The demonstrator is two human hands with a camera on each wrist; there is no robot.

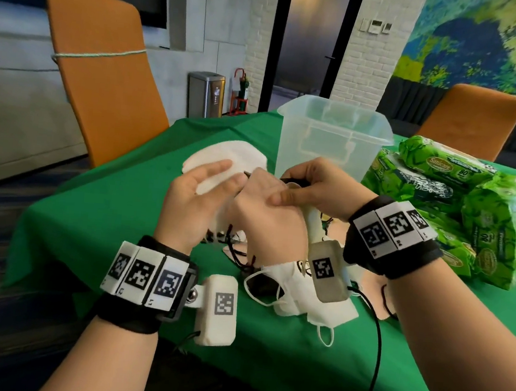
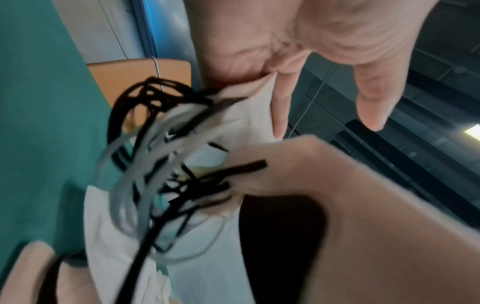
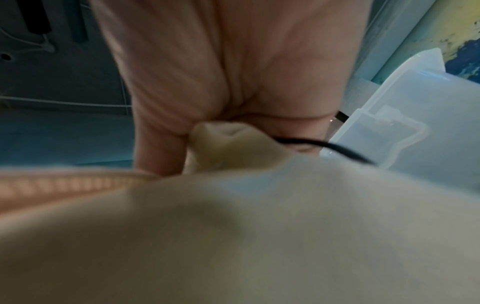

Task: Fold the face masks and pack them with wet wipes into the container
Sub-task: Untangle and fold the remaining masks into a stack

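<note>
Both hands are raised over the green table (image 1: pixel 99 212), in front of the clear plastic container (image 1: pixel 333 139). My left hand (image 1: pixel 200 199) has straight fingers (image 2: pixel 371 102), and its thumb pinches the edge of a white face mask (image 2: pixel 246 119) against the palm. My right hand (image 1: pixel 313 187) curls round the top of a beige face mask (image 1: pixel 264 217) and its black ear loop (image 3: pixel 337 148). Tangled black and white loops (image 2: pixel 145 164) hang below the hands. Green wet wipe packs (image 1: pixel 452 206) lie at the right.
A flat white mask stack (image 1: pixel 223 155) lies left of the container. Loose white masks (image 1: pixel 292 292) and beige masks (image 1: pixel 384 309) lie on the table under my wrists. Orange chairs (image 1: pixel 105 73) stand behind the table. The container wall (image 3: pixel 415 133) is close to my right hand.
</note>
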